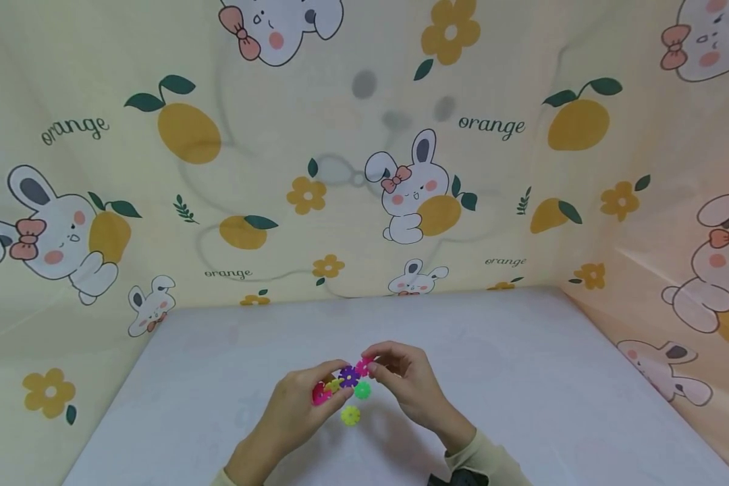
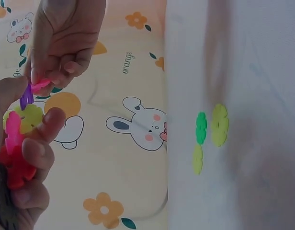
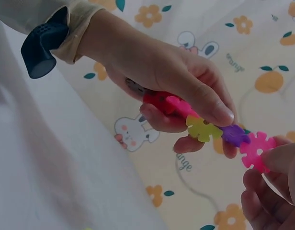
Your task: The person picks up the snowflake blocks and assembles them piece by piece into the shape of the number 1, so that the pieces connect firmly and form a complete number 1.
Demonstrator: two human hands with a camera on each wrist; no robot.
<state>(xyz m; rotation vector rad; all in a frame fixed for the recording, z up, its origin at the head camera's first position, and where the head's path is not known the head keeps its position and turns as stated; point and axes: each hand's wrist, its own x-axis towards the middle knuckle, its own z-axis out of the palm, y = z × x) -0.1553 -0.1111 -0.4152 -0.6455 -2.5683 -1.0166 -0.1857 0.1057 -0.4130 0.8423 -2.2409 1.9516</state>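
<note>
My left hand (image 1: 294, 408) holds a short chain of notched plastic snowflake discs. In the right wrist view a red disc (image 3: 157, 101), a pink disc, a yellow disc (image 3: 203, 128) and a purple disc (image 3: 235, 136) run in a row out from the palm. Thumb and fingers of that hand pinch near the purple end. My right hand (image 1: 410, 381) pinches another pink disc (image 3: 257, 151) by its edge. This pink disc meets the purple disc's edge; whether their notches are locked cannot be told. Both hands are raised above the table.
On the white table (image 1: 219, 364) below the hands lie a green disc (image 1: 362, 390) and a yellow disc (image 1: 350, 415). A further yellow disc (image 2: 198, 159) shows beside them in the left wrist view. A patterned cloth (image 1: 352, 223) stands around the table's back and sides.
</note>
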